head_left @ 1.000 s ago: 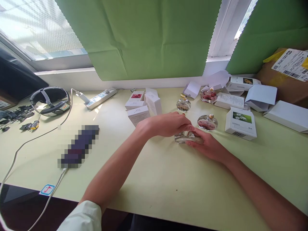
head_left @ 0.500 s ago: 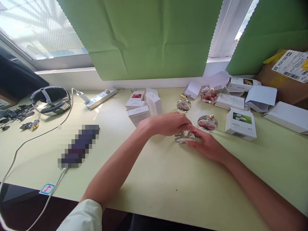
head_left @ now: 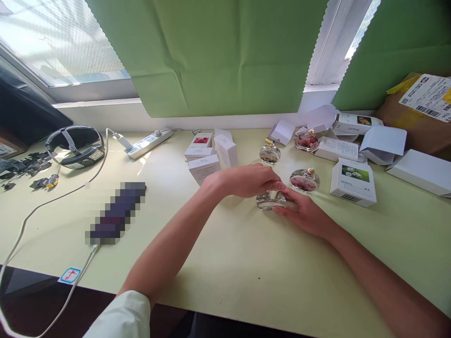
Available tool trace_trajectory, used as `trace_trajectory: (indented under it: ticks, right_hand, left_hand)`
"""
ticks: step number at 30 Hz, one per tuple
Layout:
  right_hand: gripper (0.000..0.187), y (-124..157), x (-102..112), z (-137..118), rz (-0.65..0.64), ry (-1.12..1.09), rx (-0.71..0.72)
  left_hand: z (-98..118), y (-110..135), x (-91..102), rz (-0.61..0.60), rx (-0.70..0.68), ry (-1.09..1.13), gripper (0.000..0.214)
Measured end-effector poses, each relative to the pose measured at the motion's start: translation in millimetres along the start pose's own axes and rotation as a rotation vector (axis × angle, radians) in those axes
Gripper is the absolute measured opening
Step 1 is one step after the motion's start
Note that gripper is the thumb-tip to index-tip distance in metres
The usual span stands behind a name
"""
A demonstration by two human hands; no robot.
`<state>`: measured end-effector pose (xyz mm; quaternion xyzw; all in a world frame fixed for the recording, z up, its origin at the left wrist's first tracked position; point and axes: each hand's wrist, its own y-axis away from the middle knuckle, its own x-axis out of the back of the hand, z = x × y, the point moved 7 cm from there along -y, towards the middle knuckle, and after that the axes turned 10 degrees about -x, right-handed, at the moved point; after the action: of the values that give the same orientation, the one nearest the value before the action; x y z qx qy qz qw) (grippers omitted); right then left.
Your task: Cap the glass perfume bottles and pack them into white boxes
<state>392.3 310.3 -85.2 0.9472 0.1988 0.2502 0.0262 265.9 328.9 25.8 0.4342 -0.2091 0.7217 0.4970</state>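
Note:
A round clear glass perfume bottle (head_left: 267,202) stands on the table between my two hands. From the right, my right hand (head_left: 306,213) is closed on its side, thumb at the front. My left hand (head_left: 248,180) reaches over from the left with its fingers closed at the bottle's top. That hand hides the neck, so any cap there cannot be made out. Just behind to the right is a perfume bottle with pink flowers inside (head_left: 305,182). Farther back stand a gold-capped bottle (head_left: 269,155) and one with dark red contents (head_left: 306,141).
White cartons (head_left: 204,169) stand left of the bottles. A carton with a white-flower picture (head_left: 354,185) lies at right, more opened boxes (head_left: 382,143) behind it. At left are a power strip (head_left: 150,144), a headset (head_left: 75,148), a blurred phone (head_left: 118,213) and a white cable (head_left: 81,267).

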Motion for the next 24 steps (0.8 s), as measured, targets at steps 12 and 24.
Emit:
trace_trajectory:
  ticks: [12, 24]
  right_hand:
    - [0.054, -0.1, 0.1, 5.0, 0.017, 0.017, -0.036]
    - [0.055, 0.8, -0.3, 1.1, 0.006, -0.003, -0.028]
  left_hand:
    - [0.3, -0.9, -1.0, -0.009, -0.004, -0.012, 0.040]
    - [0.4, -1.6, -1.4, -0.007, -0.008, -0.012, 0.039]
